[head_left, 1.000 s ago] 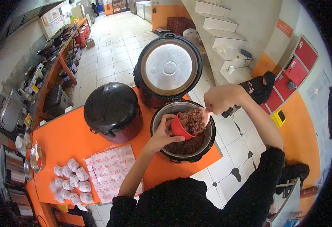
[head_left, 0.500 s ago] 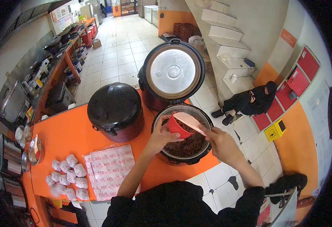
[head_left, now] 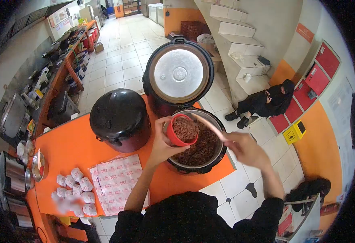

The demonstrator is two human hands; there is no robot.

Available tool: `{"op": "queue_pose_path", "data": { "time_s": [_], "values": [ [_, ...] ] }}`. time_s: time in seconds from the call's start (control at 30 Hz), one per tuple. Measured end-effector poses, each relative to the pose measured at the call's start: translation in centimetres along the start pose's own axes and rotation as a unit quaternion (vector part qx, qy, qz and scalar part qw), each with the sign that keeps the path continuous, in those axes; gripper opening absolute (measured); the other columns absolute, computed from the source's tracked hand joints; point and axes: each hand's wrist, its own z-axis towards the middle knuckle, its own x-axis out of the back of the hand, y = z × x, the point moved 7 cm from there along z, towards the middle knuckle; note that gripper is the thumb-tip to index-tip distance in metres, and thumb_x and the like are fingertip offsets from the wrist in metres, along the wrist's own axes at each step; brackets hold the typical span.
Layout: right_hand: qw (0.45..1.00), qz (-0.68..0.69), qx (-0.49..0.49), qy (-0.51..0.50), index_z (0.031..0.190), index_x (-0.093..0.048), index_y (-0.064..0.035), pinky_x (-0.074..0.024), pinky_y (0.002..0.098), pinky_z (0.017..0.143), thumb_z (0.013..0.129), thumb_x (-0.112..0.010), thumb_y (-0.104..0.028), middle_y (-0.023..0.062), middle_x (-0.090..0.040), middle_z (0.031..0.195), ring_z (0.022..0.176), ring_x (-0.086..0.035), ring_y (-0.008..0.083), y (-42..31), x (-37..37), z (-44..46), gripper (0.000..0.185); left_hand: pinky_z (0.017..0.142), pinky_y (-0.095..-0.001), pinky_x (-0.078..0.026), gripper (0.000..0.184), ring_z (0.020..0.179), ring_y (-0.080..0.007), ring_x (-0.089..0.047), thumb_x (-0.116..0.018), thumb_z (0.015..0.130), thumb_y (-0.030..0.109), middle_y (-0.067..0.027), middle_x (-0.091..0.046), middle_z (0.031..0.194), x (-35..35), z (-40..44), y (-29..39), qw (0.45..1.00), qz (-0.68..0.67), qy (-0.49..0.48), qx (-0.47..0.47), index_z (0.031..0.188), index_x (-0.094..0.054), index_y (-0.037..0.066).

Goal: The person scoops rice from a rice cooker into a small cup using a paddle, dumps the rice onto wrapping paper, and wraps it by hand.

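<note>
My left hand (head_left: 161,142) is closed around a small red cup (head_left: 172,135), tilted toward me and filled to about the rim with reddish-brown cooked rice (head_left: 184,128). The pale pink rice paddle (head_left: 209,124) is gripped by its handle in my right hand (head_left: 247,149); its flat end reaches to the cup's upper right edge. Both are above a round rice cooker pot (head_left: 214,165) holding dark brown rice (head_left: 204,148). Behind the pot its lid (head_left: 180,73) stands raised, metal inner side facing me.
A second black cooker (head_left: 121,117), lid down, stands left on the orange table (head_left: 64,146). Printed paper sheets (head_left: 116,182) lie beside several wrapped bundles (head_left: 77,190). A metal bowl (head_left: 44,172) sits at the left edge. A person (head_left: 266,103) sits by the stairs (head_left: 242,60).
The paddle has moved off the cup's mouth to its upper right, uncovering the rice inside. The cup has shifted slightly left, its mouth now facing up toward me; my right hand has moved right.
</note>
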Motion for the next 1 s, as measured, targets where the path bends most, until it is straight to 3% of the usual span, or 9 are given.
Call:
{"op": "queue_pose_path", "data": {
  "time_s": [0.23,0.43,0.53,0.63,0.73,0.83,0.93,0.97,1.0],
  "values": [
    [0.998,-0.043,0.029,-0.043,0.123,-0.044,0.001,-0.047,0.044,0.062,0.083,-0.053,-0.009,0.0196,-0.054,0.081,0.066,-0.056,0.038,-1.6,-6.8,0.9,0.042,0.098,-0.0378,-0.039,0.086,0.117,-0.0247,-0.04,-0.082,0.05,-0.002,-0.0133,-0.032,0.123,1.1,-0.1,-0.5,0.985,0.157,0.05,-0.054,0.115,-0.027,0.01],
    [0.984,0.113,0.063,-0.121,0.115,-0.053,-0.0014,-0.0463,0.0377,0.059,0.086,-0.047,-0.005,0.0152,-0.059,0.075,0.065,-0.06,0.0265,0.3,-2.7,3.1,0.03,0.096,-0.036,-0.039,0.093,0.116,-0.0234,-0.04,-0.085,0.049,0.01,-0.012,-0.032,0.123,4.6,-2.2,-0.8,0.975,0.19,0.09,-0.067,0.12,-0.026,0.011],
    [0.974,-0.002,-0.12,-0.191,0.103,-0.06,-0.003,-0.0474,0.0329,0.057,0.082,-0.048,-0.008,0.0144,-0.06,0.067,0.065,-0.061,0.0226,3.8,-1.3,4.3,0.025,0.096,-0.0359,-0.038,0.098,0.114,-0.0216,-0.041,-0.085,0.05,0.014,-0.0096,-0.035,0.121,7.1,-3.8,-1.5,0.968,0.206,0.144,-0.021,0.125,-0.024,0.009],
    [0.941,-0.265,0.005,-0.208,0.093,-0.065,-0.0038,-0.0487,0.0358,0.058,0.078,-0.052,-0.015,0.0155,-0.061,0.066,0.064,-0.062,0.0246,8.4,-5.4,4.7,0.023,0.096,-0.0352,-0.037,0.097,0.114,-0.022,-0.042,-0.085,0.05,0.016,-0.0093,-0.035,0.12,9.1,-6.5,-2.6,0.956,0.216,0.199,0.019,0.125,-0.024,0.006],
    [0.952,-0.187,-0.038,-0.239,0.083,-0.067,-0.0046,-0.0482,0.0405,0.059,0.077,-0.053,-0.021,0.017,-0.062,0.066,0.063,-0.063,0.028,11.9,-9.8,6.2,0.022,0.097,-0.0359,-0.035,0.098,0.114,-0.0226,-0.041,-0.086,0.05,0.018,-0.0094,-0.035,0.121,10.0,-9.4,-3.8,0.948,0.223,0.219,0.05,0.125,-0.025,0.006],
    [0.939,0.013,-0.198,-0.282,0.08,-0.065,-0.003,-0.0442,0.0383,0.049,0.084,-0.05,-0.021,0.0147,-0.056,0.055,0.043,-0.056,0.0265,12.2,-12.1,6.9,0.024,0.096,-0.0359,-0.037,0.095,0.112,-0.0216,-0.043,-0.083,0.052,0.02,-0.0091,-0.039,0.12,9.8,-11.4,-3.6,0.944,0.226,0.231,0.07,0.127,-0.026,0.008],
    [0.973,-0.011,-0.093,-0.209,0.074,-0.062,0.0004,-0.0431,0.0377,0.048,0.086,-0.051,-0.024,0.0164,-0.053,0.052,0.042,-0.054,0.0261,12.2,-13.6,8.1,0.03,0.095,-0.0357,-0.038,0.096,0.11,-0.0221,-0.044,-0.084,0.051,0.021,-0.0089,-0.039,0.12,9.8,-12.7,-3.8,0.943,0.211,0.237,0.097,0.127,-0.026,0.008],
    [0.945,-0.067,-0.163,-0.275,0.086,-0.068,-0.0066,-0.0484,0.04,0.065,0.084,-0.052,-0.032,0.0186,-0.062,0.067,0.064,-0.062,0.0319,12.3,-13.5,8.2,0.03,0.096,-0.0359,-0.037,0.097,0.112,-0.0221,-0.043,-0.085,0.051,0.02,-0.0093,-0.038,0.121,9.8,-12.9,-3.7,0.944,0.202,0.239,0.107,0.127,-0.026,0.007],
    [0.957,-0.068,-0.138,-0.247,0.083,-0.068,-0.0064,-0.0481,0.04,0.064,0.084,-0.053,-0.033,0.0181,-0.061,0.067,0.064,-0.062,0.0322,11.8,-13.3,8.4,0.031,0.098,-0.0361,-0.036,0.097,0.114,-0.0222,-0.042,-0.086,0.051,0.019,-0.0097,-0.038,0.122,9.8,-13.1,-3.6,0.944,0.192,0.241,0.117,0.127,-0.026,0.006]
  ]
}}
